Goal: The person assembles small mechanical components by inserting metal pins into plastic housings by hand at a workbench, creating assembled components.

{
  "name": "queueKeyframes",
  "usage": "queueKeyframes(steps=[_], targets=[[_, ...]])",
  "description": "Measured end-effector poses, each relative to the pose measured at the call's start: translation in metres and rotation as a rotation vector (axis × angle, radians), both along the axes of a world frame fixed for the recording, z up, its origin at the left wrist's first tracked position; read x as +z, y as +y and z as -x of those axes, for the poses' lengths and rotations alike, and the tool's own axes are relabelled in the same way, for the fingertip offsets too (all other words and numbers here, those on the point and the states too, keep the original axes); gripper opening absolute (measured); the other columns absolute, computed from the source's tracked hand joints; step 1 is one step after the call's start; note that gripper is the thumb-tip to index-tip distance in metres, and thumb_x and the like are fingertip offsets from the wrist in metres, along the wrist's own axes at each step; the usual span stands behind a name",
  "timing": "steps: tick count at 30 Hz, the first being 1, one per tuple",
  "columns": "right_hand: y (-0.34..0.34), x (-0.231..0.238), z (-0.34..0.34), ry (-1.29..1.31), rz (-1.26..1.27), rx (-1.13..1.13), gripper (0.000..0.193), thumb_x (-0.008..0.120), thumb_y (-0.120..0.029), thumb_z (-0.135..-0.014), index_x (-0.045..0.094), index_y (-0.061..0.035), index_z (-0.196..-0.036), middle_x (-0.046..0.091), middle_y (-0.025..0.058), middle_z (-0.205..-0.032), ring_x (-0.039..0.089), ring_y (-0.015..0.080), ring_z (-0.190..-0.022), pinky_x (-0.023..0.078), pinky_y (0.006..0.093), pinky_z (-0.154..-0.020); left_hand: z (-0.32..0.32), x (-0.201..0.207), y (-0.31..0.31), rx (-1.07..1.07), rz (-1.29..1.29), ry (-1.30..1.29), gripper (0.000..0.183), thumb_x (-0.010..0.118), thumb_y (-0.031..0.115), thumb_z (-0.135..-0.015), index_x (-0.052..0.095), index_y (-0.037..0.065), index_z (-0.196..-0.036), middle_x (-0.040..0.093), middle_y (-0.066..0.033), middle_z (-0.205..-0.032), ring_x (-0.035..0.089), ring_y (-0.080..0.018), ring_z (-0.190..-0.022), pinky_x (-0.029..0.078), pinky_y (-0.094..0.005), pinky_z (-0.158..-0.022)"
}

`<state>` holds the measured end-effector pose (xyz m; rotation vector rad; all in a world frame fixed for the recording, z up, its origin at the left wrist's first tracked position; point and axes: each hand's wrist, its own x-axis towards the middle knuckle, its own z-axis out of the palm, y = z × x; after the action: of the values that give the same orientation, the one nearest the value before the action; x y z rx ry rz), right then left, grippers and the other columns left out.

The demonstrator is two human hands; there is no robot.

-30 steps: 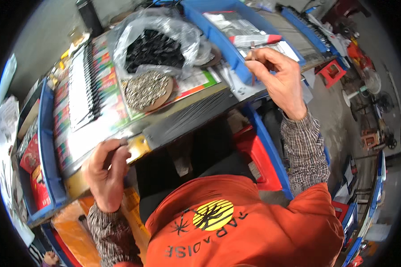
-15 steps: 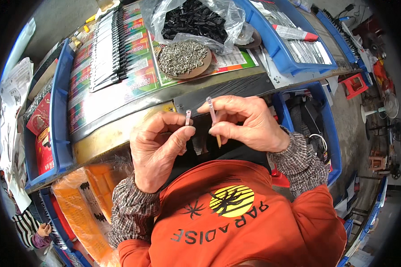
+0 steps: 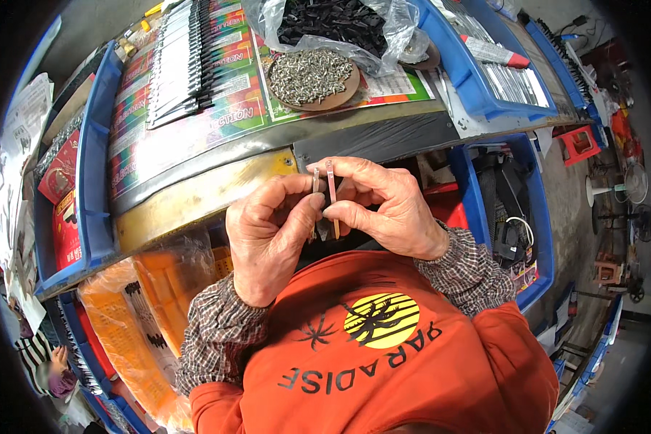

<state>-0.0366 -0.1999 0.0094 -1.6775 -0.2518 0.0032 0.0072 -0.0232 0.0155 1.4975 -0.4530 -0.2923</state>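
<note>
Between the thumb and fingers of my left hand (image 3: 271,235) a slim metal strip (image 3: 316,181) stands upright, its top end showing. My right hand (image 3: 387,210) pinches a slim strip (image 3: 332,186), shiny and pinkish above, tan at its lower end. Both strips are side by side just in front of the bench edge, with a small gap between them. Their exact kind is too small to make out. Beyond my hands, on the bench, are a round dish (image 3: 340,103) heaped with small metal pins and a clear plastic bag (image 3: 401,43) of black pieces.
Rows of white-and-black strips (image 3: 173,69) lie on colourful printed sheets. Blue trays stand at the bench's left (image 3: 94,166) and right (image 3: 477,90); another blue bin (image 3: 546,239) sits lower right. Orange plastic-wrapped pieces (image 3: 123,311) lie below. Another person's hand (image 3: 59,356) shows far left.
My two hands have come closer together, bringing the strips side by side. The right strip now stands more upright. The view has shifted slightly.
</note>
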Motion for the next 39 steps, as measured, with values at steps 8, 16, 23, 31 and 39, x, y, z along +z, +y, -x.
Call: queueKeyframes(steps=[8,16,23,31,39], targets=[[0.007,-0.007,0.003,-0.011,-0.049,-0.067,0.044,0.065,-0.004,-0.088,0.051,-0.0008,-0.13,0.062,0.0038,-0.073,0.058,0.0066,-0.06,0.049,0.0227,-0.054,0.006,-0.005,-0.003,0.055,0.065,0.088,0.01,0.062,-0.001,-0.088,0.064,-0.003,-0.098,0.066,-0.001,-0.076,0.056,-0.0026,-0.063,0.046,-0.0183,-0.056],[0.01,-0.011,0.005,-0.053,0.012,-0.081,0.044,0.065,-0.003,-0.087,0.052,-0.001,-0.129,0.063,0.0034,-0.076,0.057,0.0056,-0.06,0.048,0.0219,-0.055,0.003,-0.012,0.004,-0.024,0.142,0.159,0.01,0.064,0.002,-0.089,0.064,-0.004,-0.097,0.066,-0.0046,-0.081,0.059,-0.0068,-0.065,0.05,-0.0207,-0.058],[0.013,-0.012,0.006,-0.043,0.04,-0.099,0.045,0.066,-0.002,-0.086,0.053,-0.0015,-0.129,0.064,0.0042,-0.082,0.057,0.0049,-0.063,0.049,0.0216,-0.056,0.003,-0.013,0.002,-0.046,0.238,0.289,0.012,0.064,0.002,-0.089,0.065,-0.006,-0.098,0.066,-0.006,-0.079,0.06,-0.0085,-0.064,0.049,-0.0207,-0.058],[0.015,-0.015,0.006,-0.04,0.002,-0.099,0.045,0.064,0.0,-0.087,0.052,-0.0019,-0.131,0.065,0.0052,-0.083,0.06,0.0063,-0.065,0.05,0.0216,-0.058,0.004,-0.018,0.001,-0.045,0.287,0.302,0.013,0.064,0.002,-0.089,0.065,-0.006,-0.099,0.066,-0.0067,-0.079,0.059,-0.0092,-0.063,0.049,-0.021,-0.058],[0.014,-0.011,0.006,-0.05,0.064,-0.08,0.046,0.061,0.001,-0.088,0.05,-0.002,-0.133,0.066,0.0063,-0.083,0.062,0.0077,-0.066,0.051,0.0222,-0.059,0.004,-0.023,0.001,-0.044,0.306,0.325,0.013,0.064,0.002,-0.089,0.065,-0.006,-0.1,0.066,-0.007,-0.08,0.06,-0.0091,-0.064,0.05,-0.0213,-0.058]])
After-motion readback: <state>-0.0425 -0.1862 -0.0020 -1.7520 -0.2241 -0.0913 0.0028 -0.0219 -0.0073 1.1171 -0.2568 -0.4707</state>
